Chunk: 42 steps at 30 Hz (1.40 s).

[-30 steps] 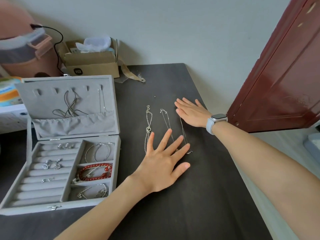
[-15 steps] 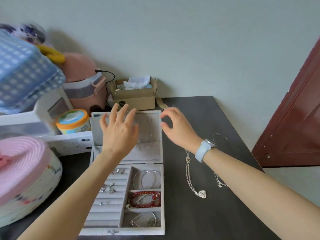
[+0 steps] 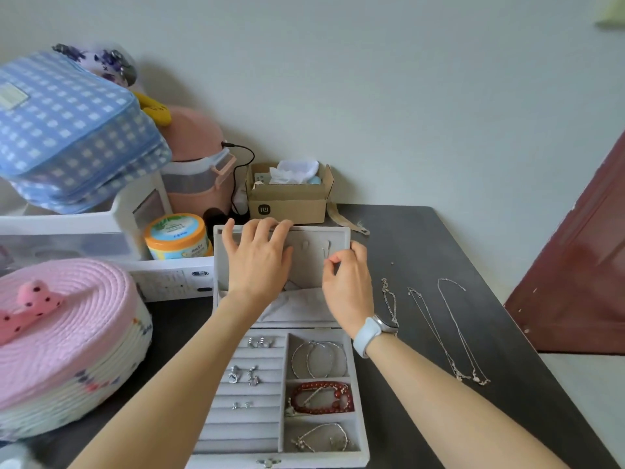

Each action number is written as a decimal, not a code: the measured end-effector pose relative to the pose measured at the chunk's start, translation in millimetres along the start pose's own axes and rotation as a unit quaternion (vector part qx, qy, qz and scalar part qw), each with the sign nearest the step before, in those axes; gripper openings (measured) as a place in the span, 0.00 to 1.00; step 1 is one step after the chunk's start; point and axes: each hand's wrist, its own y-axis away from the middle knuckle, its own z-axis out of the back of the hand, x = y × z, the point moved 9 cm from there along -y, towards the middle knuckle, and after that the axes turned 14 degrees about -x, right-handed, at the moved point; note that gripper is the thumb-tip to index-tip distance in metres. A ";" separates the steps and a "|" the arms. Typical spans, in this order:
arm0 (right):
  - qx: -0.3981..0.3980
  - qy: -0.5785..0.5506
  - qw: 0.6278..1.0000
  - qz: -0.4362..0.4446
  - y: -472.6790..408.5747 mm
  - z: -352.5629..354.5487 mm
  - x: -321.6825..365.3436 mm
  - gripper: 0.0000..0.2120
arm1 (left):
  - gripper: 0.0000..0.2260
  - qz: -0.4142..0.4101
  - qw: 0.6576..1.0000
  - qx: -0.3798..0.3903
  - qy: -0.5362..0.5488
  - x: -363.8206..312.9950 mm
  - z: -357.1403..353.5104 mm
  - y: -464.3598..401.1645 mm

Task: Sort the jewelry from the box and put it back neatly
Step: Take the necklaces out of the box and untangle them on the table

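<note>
We see a grey velvet jewelry box (image 3: 358,445) standing open on a dark table (image 3: 422,238), its lid (image 3: 338,236) raised upright at the back. The left hand (image 3: 258,262) lies against the inside of the lid with its fingers spread and nearly straight, the fingertips reaching the lid's top edge; it holds nothing that we can make out. The right hand (image 3: 346,282) is at the right part of the lid, fingers curled, thumb and forefinger drawn together just below a small hook where a thin chain (image 3: 326,252) hangs; whether they actually pinch the chain we cannot tell. A pale blue smartwatch (image 3: 370,335) sits on the right wrist.

In the box's tray, the left section of ring rolls holds several small silver earrings (image 3: 243,374). On the right, the far compartment holds thin silver bangles (image 3: 319,358), the middle one a red bead bracelet (image 3: 321,397), and the near one more silver bracelets (image 3: 321,436).

Three silver necklaces (image 3: 449,333) lie stretched out side by side on the table to the right of the box, apart from each other.

Behind the box stands a small cardboard box (image 3: 287,201). To the left are an orange-lidded jar (image 3: 176,235), a pink woven basket (image 3: 67,336) and a blue checked bag (image 3: 74,133). A dark red door (image 3: 581,272) stands at the right.
</note>
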 end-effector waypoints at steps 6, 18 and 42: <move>-0.013 0.018 1.000 0.018 3.5 5.1 7.0 0.07 | 0.17 -0.003 1.000 -0.030 -0.008 1.2 9.4 2.9; -0.080 0.078 0.991 0.069 -2.2 13.1 24.3 0.09 | 0.19 -0.001 0.998 -0.050 -0.026 3.0 21.6 7.7; 0.092 -0.354 0.931 -0.012 -52.6 113.5 117.5 0.10 | 0.22 0.236 0.837 0.174 0.462 -59.7 52.0 15.2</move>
